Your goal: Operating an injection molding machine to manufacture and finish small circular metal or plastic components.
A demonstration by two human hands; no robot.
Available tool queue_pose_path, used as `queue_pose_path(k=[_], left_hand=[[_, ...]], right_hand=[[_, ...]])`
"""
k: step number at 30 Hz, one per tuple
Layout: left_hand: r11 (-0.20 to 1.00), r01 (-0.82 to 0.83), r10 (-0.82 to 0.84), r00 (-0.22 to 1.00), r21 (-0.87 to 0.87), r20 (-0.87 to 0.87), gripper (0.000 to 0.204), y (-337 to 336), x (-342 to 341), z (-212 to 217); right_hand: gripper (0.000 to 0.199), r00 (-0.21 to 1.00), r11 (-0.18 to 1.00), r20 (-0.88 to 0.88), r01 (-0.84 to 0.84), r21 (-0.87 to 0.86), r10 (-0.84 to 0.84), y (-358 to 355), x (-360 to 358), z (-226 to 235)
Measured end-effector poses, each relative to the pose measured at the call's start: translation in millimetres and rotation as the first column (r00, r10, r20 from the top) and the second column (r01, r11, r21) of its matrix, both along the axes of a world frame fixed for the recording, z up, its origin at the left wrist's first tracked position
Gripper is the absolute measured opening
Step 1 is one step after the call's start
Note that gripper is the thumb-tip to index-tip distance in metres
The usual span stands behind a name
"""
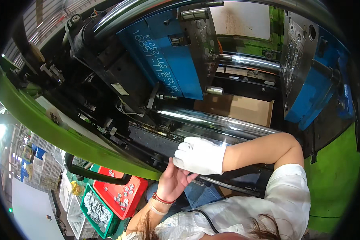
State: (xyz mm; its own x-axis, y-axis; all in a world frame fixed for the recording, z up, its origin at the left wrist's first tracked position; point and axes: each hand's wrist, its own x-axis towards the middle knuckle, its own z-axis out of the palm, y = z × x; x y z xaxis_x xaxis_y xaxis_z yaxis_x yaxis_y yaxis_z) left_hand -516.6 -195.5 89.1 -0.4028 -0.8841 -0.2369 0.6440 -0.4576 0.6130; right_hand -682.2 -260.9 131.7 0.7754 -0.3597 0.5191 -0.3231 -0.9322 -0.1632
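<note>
My left hand (173, 182) is bare, with a red bracelet (163, 199) and a pale band at the wrist. Its palm faces up, and its curled fingers meet the underside of my right hand (199, 155). A white glove covers my right hand, and its fingers are folded inward toward the left fingertips. Whatever lies between the two hands is hidden by the glove. Both hands are in front of the machine's lower metal rail, close to my body.
An open machine has blue mold blocks (164, 56) (312, 96) and shiny tie bars (212, 120). A green door frame (68, 140) with a black handle (78, 172) curves along the left. Below stand a red tray (138, 190) and green bin (114, 224) of small metal parts. Cardboard (248, 110) lies inside.
</note>
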Motion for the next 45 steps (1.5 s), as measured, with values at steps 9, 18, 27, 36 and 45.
queue_pose_path(k=[9,18,27,36,45], left_hand=[[0.988,-0.126,0.132,0.99,-0.087,0.059,0.027,0,-2,13],[0.937,-0.205,0.269,0.94,-0.282,0.211,0.03,-12,-8,31],[0.963,-0.198,0.229,0.958,-0.183,0.171,0.023,-17,-2,34],[0.969,-0.136,0.167,0.976,-0.208,0.138,0.023,-18,-2,31],[0.992,0.0,0.009,0.997,-0.129,0.072,0.033,-17,-1,32]], right_hand=[[0.015,0.982,0.935,0.128,-0.173,0.31,0.139,-26,-10,18],[0.04,0.966,0.684,0.256,-0.212,0.698,0.038,-34,-16,19],[0.031,0.948,0.781,0.295,-0.272,0.563,0.118,-35,-12,14],[0.038,0.965,0.749,0.236,-0.242,0.617,0.118,-37,-15,16],[0.034,0.936,0.851,0.315,-0.292,0.437,0.159,-32,-16,18]])
